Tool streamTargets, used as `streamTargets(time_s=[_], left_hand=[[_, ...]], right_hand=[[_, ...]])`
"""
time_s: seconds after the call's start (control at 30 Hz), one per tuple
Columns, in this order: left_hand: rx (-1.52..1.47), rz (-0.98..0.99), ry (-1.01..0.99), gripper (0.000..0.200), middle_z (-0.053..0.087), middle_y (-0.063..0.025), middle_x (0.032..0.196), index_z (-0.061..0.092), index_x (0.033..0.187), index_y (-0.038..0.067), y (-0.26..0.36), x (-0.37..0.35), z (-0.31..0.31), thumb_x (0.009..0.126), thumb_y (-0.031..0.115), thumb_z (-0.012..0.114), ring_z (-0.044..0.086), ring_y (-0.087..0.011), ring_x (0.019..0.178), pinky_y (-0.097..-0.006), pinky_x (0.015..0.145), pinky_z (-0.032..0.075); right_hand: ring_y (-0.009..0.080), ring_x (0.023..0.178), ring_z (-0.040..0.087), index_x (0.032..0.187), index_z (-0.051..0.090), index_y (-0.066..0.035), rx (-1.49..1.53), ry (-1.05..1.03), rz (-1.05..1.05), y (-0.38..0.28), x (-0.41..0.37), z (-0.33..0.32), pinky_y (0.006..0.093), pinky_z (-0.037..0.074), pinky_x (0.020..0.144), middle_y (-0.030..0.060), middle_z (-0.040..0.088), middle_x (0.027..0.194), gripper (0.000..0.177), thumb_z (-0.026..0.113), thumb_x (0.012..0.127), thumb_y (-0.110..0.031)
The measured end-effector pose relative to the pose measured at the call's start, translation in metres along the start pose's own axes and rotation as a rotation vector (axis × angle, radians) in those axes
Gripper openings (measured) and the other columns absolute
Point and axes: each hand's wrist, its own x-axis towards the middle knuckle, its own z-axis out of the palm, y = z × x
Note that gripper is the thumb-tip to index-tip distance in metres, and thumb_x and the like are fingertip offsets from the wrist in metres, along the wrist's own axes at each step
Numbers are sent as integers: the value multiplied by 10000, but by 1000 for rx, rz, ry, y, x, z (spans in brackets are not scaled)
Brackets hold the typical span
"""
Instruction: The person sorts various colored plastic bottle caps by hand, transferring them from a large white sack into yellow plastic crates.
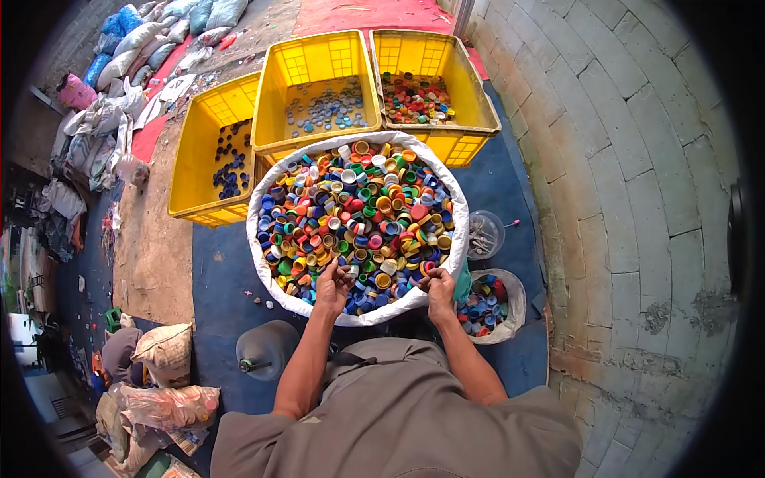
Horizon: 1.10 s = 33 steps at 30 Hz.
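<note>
A large round sack with a rolled white rim (261, 275) stands in front of me, filled with bottle caps (351, 203) of many colours. Over its near side is my left hand (333, 288), fingers curled together, with a pale bottle cap (351, 272) at the fingertips. My right hand (437, 291) is at the near right part of the rim. Its fingers are drawn together in a pinch, and whatever they hold is too small to make out.
Behind the sack stand three yellow crates: dark caps in the left crate (185, 159), light blue in the middle crate (275, 88), mostly red in the right crate (478, 95). A smaller sack (514, 315) of caps and a clear tub (496, 231) sit right, beside a block wall (606, 199).
</note>
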Motion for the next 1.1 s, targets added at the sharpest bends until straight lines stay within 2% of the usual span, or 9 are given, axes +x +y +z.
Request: streamTargets(time_s=[0.13, 0.27, 0.4, 0.43, 0.53, 0.57, 0.7, 0.83, 1.1], left_hand=[[48, -28, 65, 272, 600, -21, 766, 593, 752, 106, -8, -9, -11, 918, 320, 575, 540, -141, 658, -301, 631, 460], [57, -38, 63, 196, 599, -14, 801, 628, 865, 98, -21, -12, -19, 914, 280, 573, 521, -134, 686, -311, 667, 452], [106, -54, 61, 179, 601, -20, 853, 622, 927, 86, -26, -21, -19, 911, 257, 574, 527, -130, 706, -313, 676, 456], [123, -56, 59, 175, 601, -21, 860, 618, 932, 82, -27, -23, -21, 914, 249, 570, 530, -127, 702, -310, 670, 459], [147, -68, 64, 159, 600, -21, 875, 606, 951, 86, -30, -26, -22, 916, 237, 570, 533, -122, 698, -304, 662, 463], [151, -74, 67, 154, 599, -21, 878, 603, 957, 89, -32, -26, -22, 916, 234, 571, 533, -121, 699, -302, 661, 463], [171, -101, 62, 149, 598, -16, 874, 582, 976, 97, -36, -28, -22, 918, 233, 573, 532, -116, 695, -295, 661, 463], [194, -111, 69, 147, 600, -14, 879, 568, 983, 96, -38, -32, -19, 917, 226, 579, 531, -111, 687, -287, 654, 463], [256, -91, 59, 138, 605, -12, 878, 572, 965, 95, -41, -36, -11, 902, 216, 598, 523, -110, 694, -282, 638, 454]], right_hand=[[143, 642, 565, 915, 509, 5, -83, -29, -30, 5, 3, 9, 262, 508, 645, 72, 556, 734, 217, 351, 785, 75], [136, 677, 567, 941, 526, 10, -132, -29, -74, 0, 9, 21, 262, 508, 643, 70, 565, 796, 199, 394, 804, 65], [147, 698, 590, 989, 543, 10, -324, -20, -149, -11, 12, 27, 288, 537, 662, 80, 608, 888, 179, 498, 815, 18], [206, 775, 604, 1045, 539, 1, -699, 35, -311, -19, 13, 29, 344, 522, 720, 98, 643, 945, 256, 578, 792, -14], [275, 879, 584, 1109, 514, -23, -1028, 82, -645, -18, 23, 30, 400, 473, 815, 103, 656, 976, 373, 648, 761, -48], [301, 962, 544, 1184, 474, -46, -1079, 89, -629, -12, 33, 29, 423, 426, 867, 94, 657, 983, 513, 709, 732, -106], [299, 976, 538, 1265, 430, -37, -1206, 136, -656, -16, 38, 38, 436, 402, 880, 96, 635, 1028, 679, 763, 707, -236], [305, 981, 534, 1291, 412, -59, -1264, 170, -578, -16, 42, 46, 439, 395, 861, 150, 604, 1034, 725, 774, 703, -280], [307, 1023, 532, 1279, 413, -51, -1144, 150, -577, -13, 46, 46, 437, 392, 918, 139, 607, 1026, 719, 782, 680, -200]])
